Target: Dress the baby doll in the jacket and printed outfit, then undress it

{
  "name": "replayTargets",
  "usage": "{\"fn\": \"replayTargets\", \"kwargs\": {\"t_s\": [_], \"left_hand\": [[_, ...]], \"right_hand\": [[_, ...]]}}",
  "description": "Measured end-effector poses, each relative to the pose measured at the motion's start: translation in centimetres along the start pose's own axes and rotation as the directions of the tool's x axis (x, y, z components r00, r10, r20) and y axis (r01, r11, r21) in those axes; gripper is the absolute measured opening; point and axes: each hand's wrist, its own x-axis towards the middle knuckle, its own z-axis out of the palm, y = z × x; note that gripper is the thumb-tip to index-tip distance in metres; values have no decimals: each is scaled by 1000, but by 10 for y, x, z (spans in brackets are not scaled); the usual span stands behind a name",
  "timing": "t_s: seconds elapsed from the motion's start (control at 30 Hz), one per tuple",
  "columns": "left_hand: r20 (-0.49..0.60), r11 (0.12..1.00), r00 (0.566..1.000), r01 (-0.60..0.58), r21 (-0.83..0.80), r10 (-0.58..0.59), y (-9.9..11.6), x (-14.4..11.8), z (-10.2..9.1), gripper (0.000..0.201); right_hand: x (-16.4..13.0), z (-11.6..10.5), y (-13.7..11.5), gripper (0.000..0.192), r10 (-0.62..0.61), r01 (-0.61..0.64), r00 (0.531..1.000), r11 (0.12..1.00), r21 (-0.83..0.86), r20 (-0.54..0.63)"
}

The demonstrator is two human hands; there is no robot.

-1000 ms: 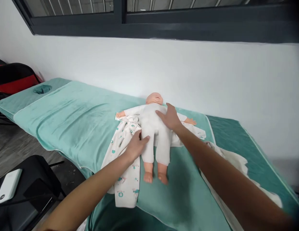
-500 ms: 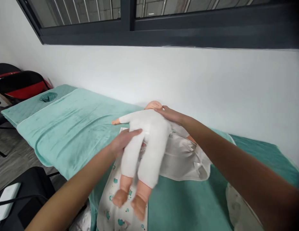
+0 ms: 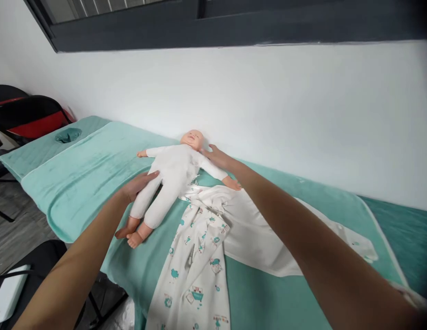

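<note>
A baby doll point(image 3: 175, 160) in a white long-sleeved outfit lies face up on the green bed cover point(image 3: 96, 169), its head towards the wall and its arms spread. My left hand point(image 3: 139, 184) rests against the doll's hip and upper thigh, fingers stretched out. At the doll's neck and shoulder is my right hand point(image 3: 218, 156), fingers apart; some fingertips are hidden behind the doll's shoulder. Beside the doll's legs lies a white baby garment point(image 3: 199, 256) with a green animal print. It hangs towards the bed's front edge, and its plain white part point(image 3: 257, 238) spreads right beneath my right forearm.
A white wall point(image 3: 285, 101) runs behind the bed, under a dark window frame point(image 3: 137, 27). Black and red chairs point(image 3: 34, 119) stand at far left. Near my left forearm, a white device point(image 3: 10, 291) with a cable lies on a black seat point(image 3: 51, 256).
The doll has moved left, off the garment, and now lies on the green cover. Both hands moved left with it. More of the printed garment is uncovered, and the view has shifted slightly.
</note>
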Motion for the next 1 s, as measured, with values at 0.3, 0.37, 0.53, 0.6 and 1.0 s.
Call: {"fn": "replayTargets", "kwargs": {"t_s": [0.3,0.37,0.53,0.6,1.0], "left_hand": [[73,712,953,-270,648,294,-9,-155,80,40],[79,643,967,-223,732,244,-12,-174,103,35],[397,627,829,-559,542,395,26,-194,127,18],[415,517,681,-730,447,604,55,-207,131,18],[58,633,663,-734,247,747,152,-264,125,23]], "right_hand": [[-166,-104,76,31,213,-201,976,777,-596,-50],[-193,-105,67,26,192,-140,981,768,-625,16],[-238,-95,5,34,35,62,988,809,-584,153],[-260,-93,-28,38,-51,149,979,842,-519,199],[-424,-98,-131,43,-384,370,900,923,103,205]]}}
